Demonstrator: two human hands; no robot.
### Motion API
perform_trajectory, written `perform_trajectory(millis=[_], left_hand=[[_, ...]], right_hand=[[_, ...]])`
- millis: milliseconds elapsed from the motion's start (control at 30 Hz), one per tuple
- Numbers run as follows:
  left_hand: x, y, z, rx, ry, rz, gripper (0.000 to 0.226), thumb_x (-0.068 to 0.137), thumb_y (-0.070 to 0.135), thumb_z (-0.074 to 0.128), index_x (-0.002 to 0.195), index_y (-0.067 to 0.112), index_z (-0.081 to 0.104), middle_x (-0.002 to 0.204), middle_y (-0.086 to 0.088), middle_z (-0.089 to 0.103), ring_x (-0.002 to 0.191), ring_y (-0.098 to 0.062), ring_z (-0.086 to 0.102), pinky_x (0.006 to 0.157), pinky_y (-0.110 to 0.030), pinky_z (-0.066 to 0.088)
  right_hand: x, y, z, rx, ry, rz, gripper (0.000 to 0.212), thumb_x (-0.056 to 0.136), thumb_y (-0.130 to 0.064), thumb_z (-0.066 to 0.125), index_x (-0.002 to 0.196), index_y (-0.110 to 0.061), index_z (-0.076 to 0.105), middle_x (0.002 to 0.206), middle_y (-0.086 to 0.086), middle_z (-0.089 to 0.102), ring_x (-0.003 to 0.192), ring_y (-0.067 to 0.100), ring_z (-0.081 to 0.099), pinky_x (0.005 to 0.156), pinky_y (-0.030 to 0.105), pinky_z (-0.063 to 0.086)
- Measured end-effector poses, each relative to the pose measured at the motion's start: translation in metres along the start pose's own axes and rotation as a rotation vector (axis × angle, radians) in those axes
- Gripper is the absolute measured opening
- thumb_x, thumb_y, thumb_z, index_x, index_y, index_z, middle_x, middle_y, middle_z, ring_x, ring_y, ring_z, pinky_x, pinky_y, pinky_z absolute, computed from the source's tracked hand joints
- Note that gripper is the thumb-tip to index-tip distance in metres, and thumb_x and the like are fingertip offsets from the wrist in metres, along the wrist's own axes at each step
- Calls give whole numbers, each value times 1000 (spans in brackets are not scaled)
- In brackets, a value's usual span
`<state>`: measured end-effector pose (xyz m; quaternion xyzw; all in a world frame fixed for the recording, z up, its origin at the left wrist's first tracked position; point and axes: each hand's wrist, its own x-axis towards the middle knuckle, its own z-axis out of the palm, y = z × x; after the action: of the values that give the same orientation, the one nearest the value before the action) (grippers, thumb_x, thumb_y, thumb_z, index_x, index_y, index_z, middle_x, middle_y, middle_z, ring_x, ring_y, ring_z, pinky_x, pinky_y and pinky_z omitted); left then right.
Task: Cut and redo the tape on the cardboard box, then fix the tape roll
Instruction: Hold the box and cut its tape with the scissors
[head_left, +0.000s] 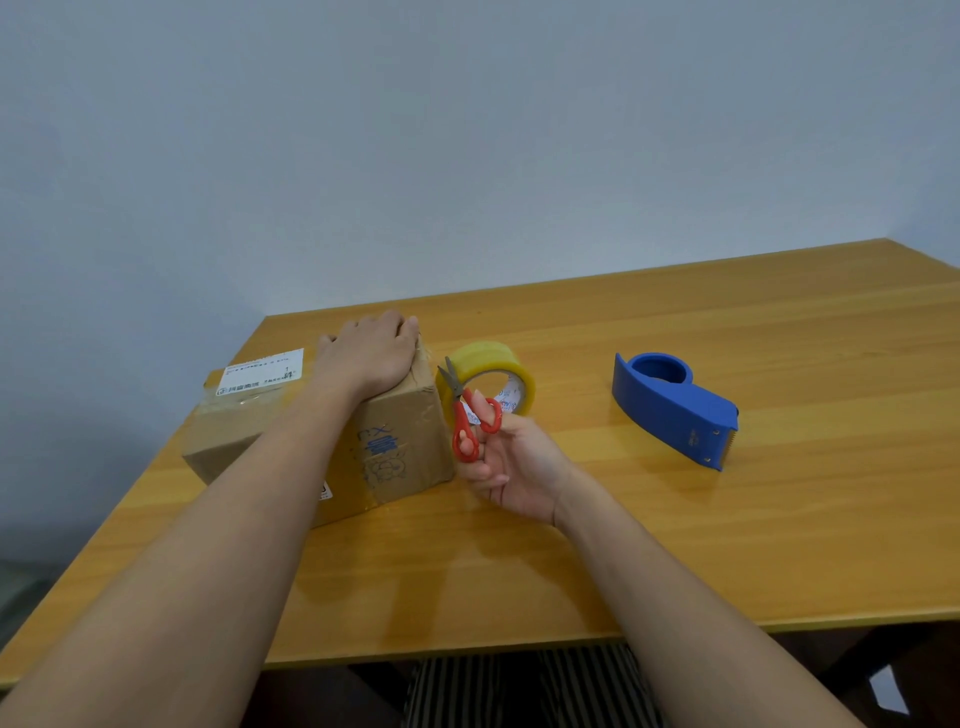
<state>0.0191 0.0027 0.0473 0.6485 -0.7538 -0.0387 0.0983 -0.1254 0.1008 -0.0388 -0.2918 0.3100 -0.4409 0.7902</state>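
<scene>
Pressing your left hand (371, 351) flat, fingers spread, on the brown taped cardboard box (400, 447), you steady it on the yellow wooden surface (675, 545). Your right hand (511, 470) grips small red-handled scissors (467, 415), blades nearly closed and pointing up, just beside the box. The yellowish tape roll (485, 371) stands behind them; the blue plastic dispenser (675, 408) lies well apart. You seem about to cut, so next bring the blades to the tape seam.

Colours on the honey-yellow wooden table (675, 545)

Brown cardboard box (400, 447) with blue print and 1 white label (262, 375); translucent yellow tape roll (488, 379); red-handled scissors (467, 421); blue dispenser (670, 405); near edge, what looks like black-and-white striped fabric (519, 691).
</scene>
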Motion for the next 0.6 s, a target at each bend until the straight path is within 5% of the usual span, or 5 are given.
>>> perform_trajectory(millis=[600], left_hand=[[0,0,0,3,4,-6,49,99,45,16,122,19,50,134,-10,51,126,-30,42,103,-51,26]], right_hand=[[-3,0,1,-20,23,-38,31,80,-37,59,71,-10,46,57,-4,51,38,5,38,31,13,22]])
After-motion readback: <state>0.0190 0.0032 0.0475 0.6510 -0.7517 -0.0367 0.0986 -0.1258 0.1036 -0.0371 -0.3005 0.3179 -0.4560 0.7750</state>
